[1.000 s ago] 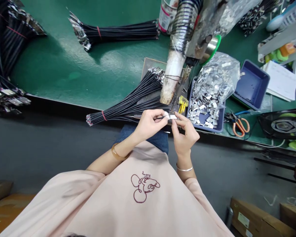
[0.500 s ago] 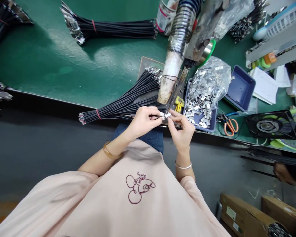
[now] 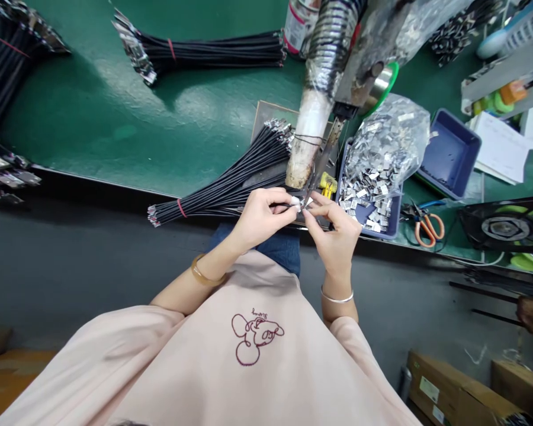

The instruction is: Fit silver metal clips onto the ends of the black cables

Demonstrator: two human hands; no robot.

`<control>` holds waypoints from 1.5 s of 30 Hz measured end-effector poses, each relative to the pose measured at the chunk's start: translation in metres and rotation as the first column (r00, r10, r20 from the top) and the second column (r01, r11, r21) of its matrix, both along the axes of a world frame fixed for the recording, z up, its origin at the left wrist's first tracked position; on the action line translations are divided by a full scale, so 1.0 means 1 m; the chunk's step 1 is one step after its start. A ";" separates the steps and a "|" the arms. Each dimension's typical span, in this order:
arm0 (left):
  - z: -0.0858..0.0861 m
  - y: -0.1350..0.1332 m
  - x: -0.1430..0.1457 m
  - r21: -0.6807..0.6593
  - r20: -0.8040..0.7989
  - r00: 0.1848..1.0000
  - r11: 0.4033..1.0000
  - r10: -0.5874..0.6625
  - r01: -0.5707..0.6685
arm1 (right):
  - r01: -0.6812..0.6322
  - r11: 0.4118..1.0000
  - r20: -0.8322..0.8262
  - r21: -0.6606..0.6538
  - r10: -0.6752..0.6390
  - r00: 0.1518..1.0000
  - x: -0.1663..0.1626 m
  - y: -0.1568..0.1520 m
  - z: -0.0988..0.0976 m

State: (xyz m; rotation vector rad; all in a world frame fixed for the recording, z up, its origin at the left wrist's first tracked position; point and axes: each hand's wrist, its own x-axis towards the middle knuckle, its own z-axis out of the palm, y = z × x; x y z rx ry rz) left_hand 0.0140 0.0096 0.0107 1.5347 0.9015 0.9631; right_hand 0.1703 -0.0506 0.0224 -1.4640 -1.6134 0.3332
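Observation:
My left hand (image 3: 269, 218) pinches the end of a black cable close to the table's front edge, under the soldering iron's tip. Facing it, my right hand (image 3: 333, 228) holds a small metal connector (image 3: 310, 202) between thumb and fingertips, against the cable end. The soldering iron (image 3: 323, 160) slants down from above, its tip beside my fingers. To the left lies a bundle of black cables (image 3: 231, 180), tied with a red band at one end. A blue tray (image 3: 394, 222) of loose metal connectors (image 3: 368, 195) stands right of my right hand.
A fume hose (image 3: 311, 112) comes down above my hands. Orange-handled pliers (image 3: 429, 229), an empty-looking blue tray (image 3: 455, 151) and a black fan (image 3: 506, 226) sit to the right. Another cable bundle (image 3: 213, 52) and a can (image 3: 298, 29) lie farther back. Cardboard boxes (image 3: 448, 384) stand on the floor.
The view has shifted slightly, moving the right-hand items rightward in the picture. My two hands stay together at the cable end, with the iron's tip now closer to the connector.

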 end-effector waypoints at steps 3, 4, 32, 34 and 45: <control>-0.001 0.000 0.000 -0.035 0.012 1.000 0.999 -0.002 0.002 | 0.002 1.000 0.001 0.002 -0.002 1.000 0.000 -0.001 0.001; -0.001 0.000 0.001 -0.049 0.011 1.000 0.999 -0.006 0.006 | -0.002 1.000 0.006 -0.002 0.002 1.000 0.000 -0.002 0.000; -0.003 -0.014 0.002 -0.266 0.124 0.989 0.958 -0.079 0.110 | 0.066 0.992 0.115 0.104 -0.078 0.990 0.006 -0.020 -0.001; -0.004 -0.016 0.002 -0.228 0.107 0.991 0.968 -0.080 0.103 | 0.029 0.997 0.160 0.070 -0.040 0.986 0.005 -0.021 0.002; 0.000 -0.017 0.007 -0.259 0.151 0.988 0.966 0.027 0.013 | 0.220 0.956 -0.055 0.195 -0.213 0.975 0.009 -0.031 -0.007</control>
